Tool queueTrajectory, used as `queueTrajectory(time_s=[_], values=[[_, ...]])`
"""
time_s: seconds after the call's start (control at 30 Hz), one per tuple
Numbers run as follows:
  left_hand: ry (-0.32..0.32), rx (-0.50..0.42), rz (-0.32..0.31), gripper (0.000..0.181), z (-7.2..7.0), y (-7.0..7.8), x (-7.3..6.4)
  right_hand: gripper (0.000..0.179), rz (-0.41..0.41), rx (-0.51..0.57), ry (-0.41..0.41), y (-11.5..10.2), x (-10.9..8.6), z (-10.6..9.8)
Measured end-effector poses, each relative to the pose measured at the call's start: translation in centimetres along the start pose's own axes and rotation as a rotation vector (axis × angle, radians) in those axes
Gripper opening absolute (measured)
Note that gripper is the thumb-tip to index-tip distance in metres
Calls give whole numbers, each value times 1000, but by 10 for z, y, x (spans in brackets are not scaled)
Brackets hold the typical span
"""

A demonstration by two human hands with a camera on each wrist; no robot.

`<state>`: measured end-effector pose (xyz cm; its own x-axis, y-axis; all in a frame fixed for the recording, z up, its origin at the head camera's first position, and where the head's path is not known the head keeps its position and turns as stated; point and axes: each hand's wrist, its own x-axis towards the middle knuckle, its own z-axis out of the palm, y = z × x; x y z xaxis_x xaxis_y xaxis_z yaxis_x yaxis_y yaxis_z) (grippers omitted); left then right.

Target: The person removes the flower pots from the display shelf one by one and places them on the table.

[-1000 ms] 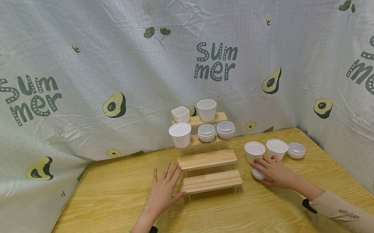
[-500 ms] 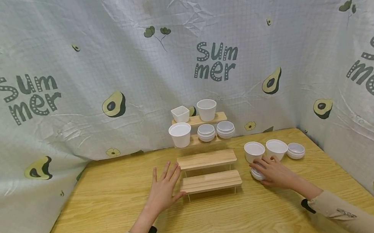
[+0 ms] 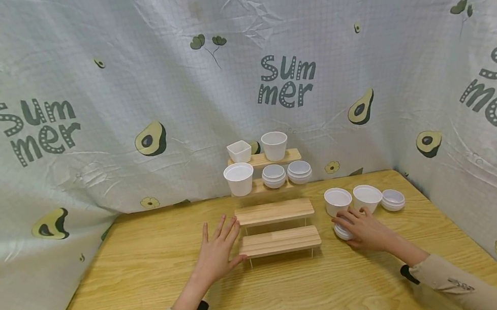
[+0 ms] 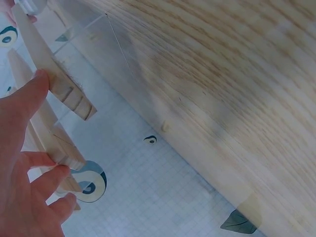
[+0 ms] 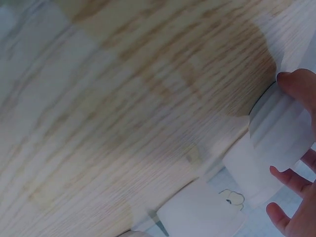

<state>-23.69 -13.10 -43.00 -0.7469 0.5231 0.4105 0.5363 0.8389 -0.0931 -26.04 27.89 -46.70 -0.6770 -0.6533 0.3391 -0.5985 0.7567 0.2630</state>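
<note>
At the left ends of the lowest shelf [image 3: 281, 242] and the next shelf up [image 3: 275, 212], your left hand [image 3: 217, 257] is resting with its fingers long and spread, thumb touching one board and fingertips touching the other. That touch is holding nothing; it is probably steadying the boards, whose thin clear supports are looking easy to nudge. Right of the lowest shelf, your right hand [image 3: 367, 231] is gripping a small ridged pot [image 3: 342, 231], thumb on one side and fingers round the other, likely because the squat, rounded wall is giving a surer hold than the rim would. The pot is sitting upright at the table [image 3: 150, 261], though you cannot tell from these views whether its base is touching. Just behind it, a near cup [image 3: 338, 198] and a far cup [image 3: 367, 196] are standing mouth up, a spare ridged pot [image 3: 393, 201] beside them, so you are perhaps reaching the frontmost piece most easily. On the upper boards, a square pot [image 3: 240, 153] and a round cup [image 3: 275, 147] are standing apart above a tapered cup [image 3: 239, 180] and two matching pots [image 3: 274, 176], apparently spaced so that each is facing forward unhidden.
</note>
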Motion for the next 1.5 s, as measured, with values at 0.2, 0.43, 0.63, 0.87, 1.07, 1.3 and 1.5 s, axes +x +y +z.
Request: queueTrajectory(time_s=[0.2, 0.43, 0.63, 0.87, 1.07, 1.3, 1.5], values=[[-22, 1, -6, 77, -2, 1, 0, 70, -5, 26, 21, 0, 0, -2], [-25, 28, -5, 77, 0, 1, 0, 71, -31, 18, 102, -1, 5, -12], [-16, 32, 0, 77, 1, 1, 0, 65, -60, 20, 182, -4, 15, -29], [10, 22, 16, 79, 1, 1, 3, 62, -65, 9, 286, -6, 37, -50], [-10, -14, 4, 82, -1, 2, 6, 60, -57, 39, 348, -6, 58, -67], [-42, -13, -16, 85, -1, 2, 7, 57, -27, 64, 349, -5, 75, -76], [-30, -16, -11, 83, 0, 2, 7, 54, -7, 54, 363, -1, 88, -81]])
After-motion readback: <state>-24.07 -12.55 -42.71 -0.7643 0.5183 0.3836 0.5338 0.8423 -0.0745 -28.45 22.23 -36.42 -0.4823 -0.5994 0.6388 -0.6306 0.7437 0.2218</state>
